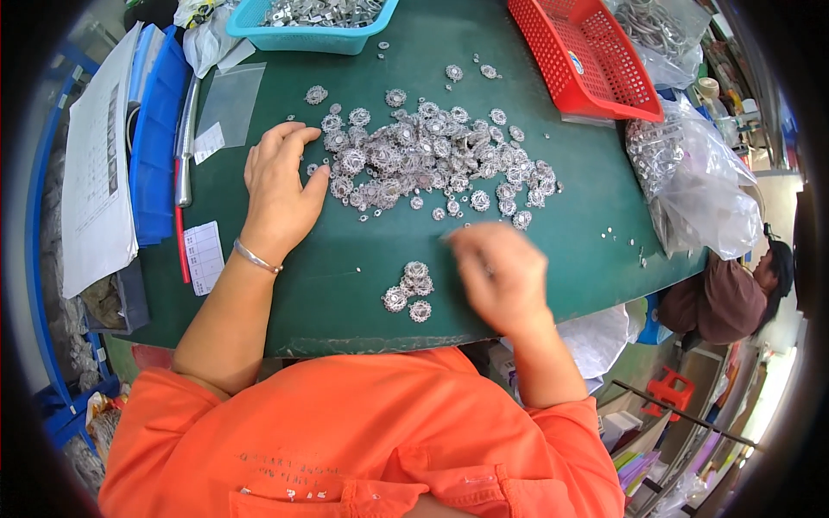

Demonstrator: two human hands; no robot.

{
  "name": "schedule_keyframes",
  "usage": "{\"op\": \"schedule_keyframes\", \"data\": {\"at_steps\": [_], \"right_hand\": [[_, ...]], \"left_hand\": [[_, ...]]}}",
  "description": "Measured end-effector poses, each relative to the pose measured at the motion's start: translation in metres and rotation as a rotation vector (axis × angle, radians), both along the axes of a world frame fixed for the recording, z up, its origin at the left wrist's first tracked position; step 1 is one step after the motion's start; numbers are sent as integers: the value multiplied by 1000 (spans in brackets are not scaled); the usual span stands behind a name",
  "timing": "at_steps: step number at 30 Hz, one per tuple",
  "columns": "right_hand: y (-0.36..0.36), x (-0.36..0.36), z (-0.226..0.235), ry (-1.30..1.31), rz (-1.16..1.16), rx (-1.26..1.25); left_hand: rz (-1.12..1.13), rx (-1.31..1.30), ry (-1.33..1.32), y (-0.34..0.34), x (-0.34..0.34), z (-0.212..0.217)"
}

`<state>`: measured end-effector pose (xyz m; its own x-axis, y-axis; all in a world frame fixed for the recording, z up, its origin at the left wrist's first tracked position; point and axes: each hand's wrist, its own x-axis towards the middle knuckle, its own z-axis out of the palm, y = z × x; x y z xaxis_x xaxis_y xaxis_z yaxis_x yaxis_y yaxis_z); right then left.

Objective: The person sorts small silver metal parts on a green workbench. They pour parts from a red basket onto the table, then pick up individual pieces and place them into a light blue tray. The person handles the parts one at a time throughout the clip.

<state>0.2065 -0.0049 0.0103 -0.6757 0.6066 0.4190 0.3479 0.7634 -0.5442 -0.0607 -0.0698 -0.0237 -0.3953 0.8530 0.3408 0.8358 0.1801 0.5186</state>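
A wide heap of small silver openwork flower-shaped metal pieces (423, 151) lies in the middle of the green table. My left hand (281, 186) rests at the heap's left edge, thumb apart from the bent fingers, with nothing visible in it. Below the heap, on the near right, my right hand (501, 272) is blurred by motion; its fingers are bent, and whether they hold anything cannot be made out. Near the table's front edge sits a small separate group of the silver flower pieces (416, 279), left of my right hand.
A turquoise basket (324, 39) of metal parts stands at the far left, a red perforated basket (574, 73) at the far right. Plastic bags of metal parts (682, 164) line the right side. Blue trays with papers (104, 164) stand left. Another person (730, 293) is beyond the right edge.
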Motion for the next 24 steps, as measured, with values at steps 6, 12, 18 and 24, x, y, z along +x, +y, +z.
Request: {"op": "schedule_keyframes", "data": {"at_steps": [6, 12, 18, 24], "right_hand": [[27, -5, -5, -159, -169, 263], [25, -1, -16, -25, -162, 188], [-32, -13, -7, 73, 226, -85], [6, 1, 6, 29, -102, -24]], "left_hand": [[-17, 21, -3, 0, -2, -2], [-21, 18, 23, 1, -3, -2], [-16, 8, -13, 1, -1, 0], [-25, 36, 9, -1, -4, -2]]}}
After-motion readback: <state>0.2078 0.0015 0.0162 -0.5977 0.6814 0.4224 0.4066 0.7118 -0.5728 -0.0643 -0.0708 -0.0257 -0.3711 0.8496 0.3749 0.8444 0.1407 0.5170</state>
